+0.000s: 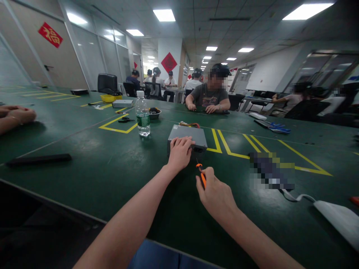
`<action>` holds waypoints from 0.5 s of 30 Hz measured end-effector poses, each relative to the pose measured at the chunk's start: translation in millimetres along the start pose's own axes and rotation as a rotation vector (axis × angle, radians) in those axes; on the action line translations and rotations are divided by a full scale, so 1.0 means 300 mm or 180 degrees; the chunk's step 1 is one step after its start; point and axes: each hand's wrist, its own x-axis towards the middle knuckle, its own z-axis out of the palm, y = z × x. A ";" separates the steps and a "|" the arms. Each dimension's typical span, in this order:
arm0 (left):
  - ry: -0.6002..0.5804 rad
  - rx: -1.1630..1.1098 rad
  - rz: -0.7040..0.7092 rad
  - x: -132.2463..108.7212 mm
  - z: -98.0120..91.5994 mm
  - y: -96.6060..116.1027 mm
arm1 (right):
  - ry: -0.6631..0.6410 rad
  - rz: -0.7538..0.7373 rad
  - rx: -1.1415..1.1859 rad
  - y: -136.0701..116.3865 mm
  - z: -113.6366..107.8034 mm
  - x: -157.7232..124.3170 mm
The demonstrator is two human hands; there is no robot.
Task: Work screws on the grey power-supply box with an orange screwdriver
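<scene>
A grey metal computer power supply (pixel 193 135) lies on the green table in front of me, its bundle of coloured wires (pixel 189 124) at the far side. My left hand (pixel 180 152) rests on its top and near edge, fingers stretched out over the casing. In my right hand (pixel 217 190) is a screwdriver (pixel 203 179) with an orange and black handle, pinched between thumb and fingers. Its thin tip points at the near face of the power supply, close to the socket. Whether the tip touches the casing I cannot tell.
A water bottle (pixel 143 116) stands left of the power supply, with a small metal bowl (pixel 154 113) behind it. A black bar (pixel 39 160) lies at left. On the right are a blurred-out dark object (pixel 270 170) and gloves (pixel 273 127). A person (pixel 209 91) sits opposite.
</scene>
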 end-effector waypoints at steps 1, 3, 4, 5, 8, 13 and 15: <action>0.0005 -0.0004 0.0004 0.000 -0.001 0.000 | -0.0117 0.0214 0.0337 0.003 0.000 0.002; 0.0006 -0.0001 0.0000 0.000 -0.002 0.001 | -0.0441 0.0709 0.1188 0.010 0.004 0.008; 0.0002 0.0003 -0.0005 0.000 -0.003 0.001 | -0.0603 0.0915 0.1591 0.011 0.009 0.011; -0.0004 0.0002 -0.0006 0.000 -0.004 0.001 | -0.0739 0.1060 0.1944 0.011 0.016 0.014; -0.0011 -0.0019 0.0009 0.000 -0.007 0.002 | -0.0909 0.1119 0.2498 -0.007 0.038 0.019; -0.0039 -0.0006 -0.0002 0.000 -0.007 0.003 | -0.0963 0.1547 0.3839 -0.064 0.029 0.017; -0.0042 -0.0003 0.0002 0.000 -0.008 0.003 | -0.1004 0.1806 0.4425 -0.075 0.013 0.016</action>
